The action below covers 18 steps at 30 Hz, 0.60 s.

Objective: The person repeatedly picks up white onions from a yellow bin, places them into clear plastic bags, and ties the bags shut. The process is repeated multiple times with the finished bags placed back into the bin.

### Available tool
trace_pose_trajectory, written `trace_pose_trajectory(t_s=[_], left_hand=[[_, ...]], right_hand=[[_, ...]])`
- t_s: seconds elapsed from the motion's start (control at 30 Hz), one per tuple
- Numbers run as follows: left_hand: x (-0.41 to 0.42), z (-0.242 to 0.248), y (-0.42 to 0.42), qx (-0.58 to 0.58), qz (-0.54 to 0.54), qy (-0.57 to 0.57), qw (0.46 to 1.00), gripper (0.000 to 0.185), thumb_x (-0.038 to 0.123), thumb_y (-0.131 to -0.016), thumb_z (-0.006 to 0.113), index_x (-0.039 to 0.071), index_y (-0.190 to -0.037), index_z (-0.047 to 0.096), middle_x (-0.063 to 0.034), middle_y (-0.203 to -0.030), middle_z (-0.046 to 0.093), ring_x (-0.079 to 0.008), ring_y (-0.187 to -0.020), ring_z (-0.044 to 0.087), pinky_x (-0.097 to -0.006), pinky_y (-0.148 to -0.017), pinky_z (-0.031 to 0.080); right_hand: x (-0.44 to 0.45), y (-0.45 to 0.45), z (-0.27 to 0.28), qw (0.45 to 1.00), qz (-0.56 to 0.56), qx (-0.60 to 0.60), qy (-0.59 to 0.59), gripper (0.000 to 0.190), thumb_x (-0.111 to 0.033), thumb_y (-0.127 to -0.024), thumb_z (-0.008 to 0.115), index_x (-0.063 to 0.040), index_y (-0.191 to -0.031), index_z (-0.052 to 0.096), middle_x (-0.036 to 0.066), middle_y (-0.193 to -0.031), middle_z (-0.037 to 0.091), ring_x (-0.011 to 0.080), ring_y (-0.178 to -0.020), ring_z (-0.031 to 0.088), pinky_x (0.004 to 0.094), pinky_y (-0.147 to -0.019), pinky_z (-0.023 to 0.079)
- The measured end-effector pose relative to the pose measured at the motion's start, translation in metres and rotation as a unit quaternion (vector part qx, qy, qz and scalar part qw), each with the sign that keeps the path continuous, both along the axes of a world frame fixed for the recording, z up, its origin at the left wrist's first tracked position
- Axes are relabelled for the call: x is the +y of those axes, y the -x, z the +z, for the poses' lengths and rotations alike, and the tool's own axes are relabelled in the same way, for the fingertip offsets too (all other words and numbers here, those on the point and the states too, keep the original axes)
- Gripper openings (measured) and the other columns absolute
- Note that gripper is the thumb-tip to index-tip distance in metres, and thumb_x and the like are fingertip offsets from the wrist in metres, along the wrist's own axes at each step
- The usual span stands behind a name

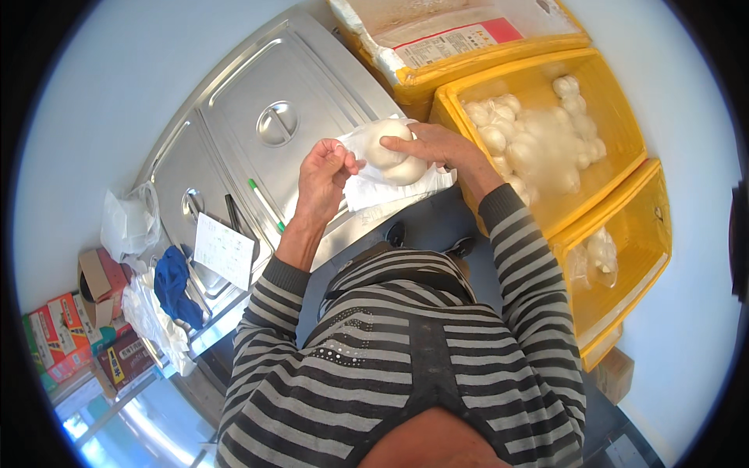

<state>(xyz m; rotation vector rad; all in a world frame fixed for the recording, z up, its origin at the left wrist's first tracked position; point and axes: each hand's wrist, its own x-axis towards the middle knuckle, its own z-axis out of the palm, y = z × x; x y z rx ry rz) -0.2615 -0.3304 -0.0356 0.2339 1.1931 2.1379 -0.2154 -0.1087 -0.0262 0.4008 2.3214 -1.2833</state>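
My right hand [430, 145] grips a clear plastic bag of round white buns [389, 143], its thumb lying across the top. The bag is just above the near edge of a stainless steel counter [327, 245]. To its left, the fingers of my left hand [325, 175] are pinched together at the bag's loose edge; the exact hold is hard to make out. White plastic bags [374, 190] lie flat beneath the buns, hanging slightly over the counter edge.
Right of me stands a yellow-taped foam box [629, 131] of bagged white buns [541, 140], between two similar boxes [462, 67] [635, 251]. Steel lids [234, 82], a green-capped marker [266, 205], a written sheet [223, 250], a blue cloth [175, 284] and cartons [61, 327] are leftward.
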Motion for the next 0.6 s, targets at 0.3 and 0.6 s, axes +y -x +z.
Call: trace_pose_trajectory(t_s=[0.3,0.6], left_hand=[[0.002,-0.018,0.039,0.001,0.105,0.131,0.986,0.016,0.002,-0.091,0.053,0.003,-0.107,0.051,-0.0069,-0.077,0.06,-0.0101,-0.062,0.049,-0.0291,-0.077,0.048],[0.01,0.035,0.037,0.033,0.078,0.105,0.991,0.024,0.003,-0.092,0.054,0.001,-0.115,0.05,-0.0146,-0.096,0.064,-0.0056,-0.05,0.043,-0.0268,-0.057,0.049]], right_hand=[[0.014,-0.018,-0.022,0.881,0.299,0.222,-0.292,0.02,-0.017,-0.078,0.07,-0.005,-0.093,0.067,0.016,-0.088,0.068,0.0326,-0.084,0.066,0.0407,-0.074,0.053],[0.02,-0.057,0.004,0.942,-0.012,0.318,0.11,0.005,-0.001,-0.087,0.056,0.001,-0.082,0.058,0.007,-0.072,0.058,0.0157,-0.063,0.059,0.0278,-0.058,0.047]])
